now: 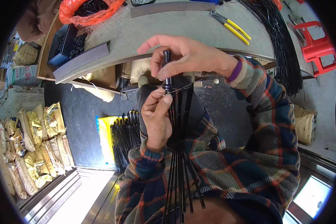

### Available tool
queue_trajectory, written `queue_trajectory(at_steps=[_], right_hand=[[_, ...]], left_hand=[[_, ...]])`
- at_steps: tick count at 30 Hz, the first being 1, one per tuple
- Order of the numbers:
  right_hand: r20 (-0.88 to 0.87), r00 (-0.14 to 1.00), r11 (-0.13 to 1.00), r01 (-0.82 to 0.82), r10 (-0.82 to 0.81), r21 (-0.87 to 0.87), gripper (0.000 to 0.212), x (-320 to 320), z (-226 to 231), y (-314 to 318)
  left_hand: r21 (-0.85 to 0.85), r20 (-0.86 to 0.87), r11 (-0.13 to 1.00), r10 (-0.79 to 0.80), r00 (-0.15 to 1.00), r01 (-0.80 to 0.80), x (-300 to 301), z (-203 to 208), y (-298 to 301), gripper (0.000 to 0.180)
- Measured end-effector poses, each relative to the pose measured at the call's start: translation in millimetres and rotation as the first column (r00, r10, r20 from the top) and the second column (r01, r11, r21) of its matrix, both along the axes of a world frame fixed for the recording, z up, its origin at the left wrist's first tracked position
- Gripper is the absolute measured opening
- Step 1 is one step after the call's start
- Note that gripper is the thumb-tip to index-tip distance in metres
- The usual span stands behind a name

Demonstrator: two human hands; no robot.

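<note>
Upright in front of my body is a black umbrella frame (178, 128), with long thin ribs fanning down toward my lap. My left hand (157, 118) is closed around its upper part, thumb and fingers pinching just below the black collar (168, 87). A thin wire (181, 89) crosses at that collar and sticks out to the right. Above it, my right hand (181, 56) has thumb and bent fingers around the black top piece (167, 58), while the forefinger stretches out to the left. The rib ends hang down over my plaid jacket.
Pliers with yellow handles (237, 31) lie on the workbench (156, 31). A red plastic bag (91, 20) and a blue bin (59, 46) hold black parts. Long black ribs (282, 44) drape off the bench's right end by a red stool (317, 48). More bundled ribs (123, 136) stand at lower left.
</note>
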State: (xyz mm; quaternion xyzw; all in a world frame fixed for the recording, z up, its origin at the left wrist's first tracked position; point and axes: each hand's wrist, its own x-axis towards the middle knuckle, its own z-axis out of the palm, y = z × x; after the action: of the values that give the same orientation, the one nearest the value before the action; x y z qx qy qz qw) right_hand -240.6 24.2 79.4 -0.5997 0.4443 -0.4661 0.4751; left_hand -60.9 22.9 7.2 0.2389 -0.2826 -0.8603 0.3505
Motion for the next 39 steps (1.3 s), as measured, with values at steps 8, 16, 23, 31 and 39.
queue_trajectory(at_steps=[8, 16, 23, 31, 39], right_hand=[[-0.394, 0.909, 0.990, 0.131, -0.137, -0.042, 0.036, 4.6, 7.7, 5.0], [-0.289, 0.955, 0.996, 0.048, -0.069, -0.081, 0.039, 3.7, -0.4, 3.3], [-0.243, 0.970, 0.998, 0.004, -0.018, -0.056, 0.045, -2.6, 4.2, 11.4], [-0.455, 0.885, 0.996, 0.083, -0.094, -0.046, 0.040, 5.9, 19.6, 14.4], [-0.413, 0.905, 0.995, 0.079, -0.099, -0.066, 0.041, 10.5, 11.8, 12.3]], left_hand=[[-0.018, 0.008, 1.000, 0.009, 1.000, -0.009, -3.3, 0.0, 1.0, 0.028], [-0.086, -0.004, 0.995, 0.050, 0.999, -0.050, 0.8, 3.1, 0.3, 0.035], [-0.055, 0.000, 0.997, 0.046, 0.999, -0.046, -1.6, 2.1, 2.5, 0.034], [-0.062, 0.001, 0.996, 0.068, 0.998, -0.068, -1.2, 5.7, 2.3, 0.034], [-0.036, -0.012, 0.997, 0.071, 0.997, -0.071, -1.5, 2.9, 2.9, 0.032]])
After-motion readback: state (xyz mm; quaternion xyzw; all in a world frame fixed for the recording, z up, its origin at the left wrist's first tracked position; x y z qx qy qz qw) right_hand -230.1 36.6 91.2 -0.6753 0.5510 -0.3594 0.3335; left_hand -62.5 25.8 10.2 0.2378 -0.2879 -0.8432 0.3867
